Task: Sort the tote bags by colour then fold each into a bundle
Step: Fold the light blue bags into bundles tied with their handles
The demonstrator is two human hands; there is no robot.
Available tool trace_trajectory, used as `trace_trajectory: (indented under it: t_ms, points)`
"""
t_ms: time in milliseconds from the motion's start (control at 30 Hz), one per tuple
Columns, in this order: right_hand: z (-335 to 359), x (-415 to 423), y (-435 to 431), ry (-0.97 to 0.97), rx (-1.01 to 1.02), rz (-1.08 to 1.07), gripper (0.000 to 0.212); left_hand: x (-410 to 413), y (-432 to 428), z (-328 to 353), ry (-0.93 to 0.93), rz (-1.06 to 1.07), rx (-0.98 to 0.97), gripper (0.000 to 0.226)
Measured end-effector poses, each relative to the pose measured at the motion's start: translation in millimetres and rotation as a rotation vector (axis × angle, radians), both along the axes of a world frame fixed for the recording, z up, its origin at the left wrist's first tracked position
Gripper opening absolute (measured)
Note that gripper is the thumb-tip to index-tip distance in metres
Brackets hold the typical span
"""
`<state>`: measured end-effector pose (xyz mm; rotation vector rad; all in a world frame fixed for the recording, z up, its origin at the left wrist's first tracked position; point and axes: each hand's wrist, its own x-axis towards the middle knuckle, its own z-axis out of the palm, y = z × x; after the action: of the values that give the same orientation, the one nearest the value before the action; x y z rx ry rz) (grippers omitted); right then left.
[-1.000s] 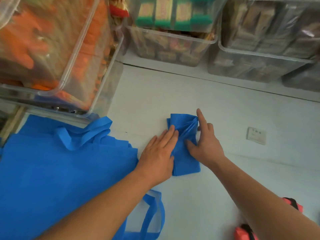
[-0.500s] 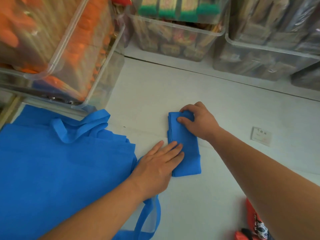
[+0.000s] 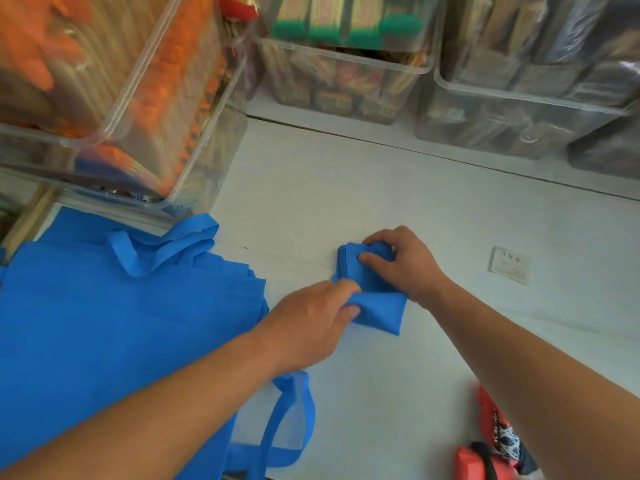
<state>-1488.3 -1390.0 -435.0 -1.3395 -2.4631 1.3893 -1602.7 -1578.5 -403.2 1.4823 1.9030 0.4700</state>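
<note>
Folded blue tote bag (image 3: 381,306): I see it on the white table (image 3: 381,185), near the middle of my view and between the two hands. It is a small thick packet, with layered edges showing at its far left corner.

Left hand (image 3: 308,320): it comes in from the lower left with the fingers curled, and it pinches the near flap of the packet at its left edge. The flap is raised off the table under that grip.

Right hand (image 3: 405,265): it grips the far end of the same packet. The fingers are curled over the top edge and the thumb is pressed down on the upper face.

Stack of blue tote bags (image 3: 104,323): these lie flat and unfolded on the left of the table, just beside the left forearm. One handle loop (image 3: 166,247) curls at the far edge. Another handle (image 3: 294,410) sticks out from under the forearm at the near edge.

Clear bins: one large bin (image 3: 194,109) stands at far left, holding orange and tan things. Two more (image 3: 346,74) (image 3: 519,109) line the back. The picture is too blurred for me to name their contents.

Small card (image 3: 509,265): it lies flat on the table to the right of the right hand, apart from it.

Red item (image 3: 485,459): it is at the bottom right under the right forearm. It may be a bundled red bag with a black strap, but most of it is hidden.
</note>
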Motion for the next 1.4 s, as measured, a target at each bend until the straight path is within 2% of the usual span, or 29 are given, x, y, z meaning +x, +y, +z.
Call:
trace_trajectory:
  t_ms: [67,133,267,300,433,500,633,700,767,833,900,967,1033,1100,1167,1200,1400]
  points:
    - [0.6,2.6,-3.3,0.026,-0.064,-0.058,0.023,-2.3,18.4,9.9,-0.15,0.143,-0.099,0.019]
    - [5.3,3.7,-1.0,0.065,-0.191,-0.128,0.023,-4.1,34.3,9.3,-0.211,0.249,-0.159,0.019]
    - [28.2,14.1,1.2,0.179,-0.466,-0.188,0.038,-4.3,52.4,-4.2,-0.146,0.371,-0.185,0.028]
    - [33.9,21.3,-0.7,0.216,-0.481,-0.177,0.04,-3.8,53.3,-6.1,-0.144,0.384,-0.169,0.029]
    - [38.1,52.7,-16.4,0.226,-0.389,-0.001,0.061,4.0,44.5,-12.2,-0.158,0.387,-0.105,0.025]
    - [34.1,59.2,-19.9,0.225,-0.365,0.052,0.068,8.6,38.2,-20.0,-0.043,0.337,-0.013,0.022]
    - [24.0,48.8,-15.2,0.181,-0.336,-0.053,0.046,3.4,32.1,-23.4,0.079,0.222,0.241,0.027]
    - [9.6,39.2,-11.5,0.108,-0.128,-0.047,0.042,7.0,13.6,-21.3,0.268,0.037,0.367,0.024]
    - [-1.2,28.9,-9.5,0.066,0.013,-0.028,0.038,16.9,-17.3,-24.5,0.387,-0.16,0.432,0.012]
    - [-4.9,19.1,-8.2,0.042,0.057,-0.028,0.036,23.7,-46.9,-29.9,0.395,-0.262,0.402,0.008]
    - [-4.7,14.0,-7.4,0.022,0.051,-0.031,0.036,28.1,-55.5,-31.2,0.326,-0.233,0.325,0.027]
    - [-6.3,13.9,-8.3,0.021,0.059,-0.023,0.037,32.3,-41.2,-29.9,0.299,-0.147,0.347,0.043]
    - [-9.3,16.0,-10.2,0.037,0.08,-0.012,0.038,41.8,-18.8,-30.5,0.354,-0.096,0.382,0.042]
    - [-10.3,17.9,-11.1,0.052,0.081,-0.003,0.038,52.7,-6.1,-38.3,0.424,-0.08,0.28,0.04]
    - [-10.4,18.8,-9.1,0.057,0.077,0.003,0.038,62.2,-7.7,-51.1,0.474,-0.07,0.14,0.064]
    - [-10.7,19.3,-8.5,0.059,0.082,0.001,0.038,66.6,-10.6,-56.8,0.496,-0.081,0.106,0.068]
    - [-15.8,20.0,-6.5,0.077,0.07,0.002,0.037,83.3,-17.7,-68.0,0.67,-0.119,0.008,0.066]
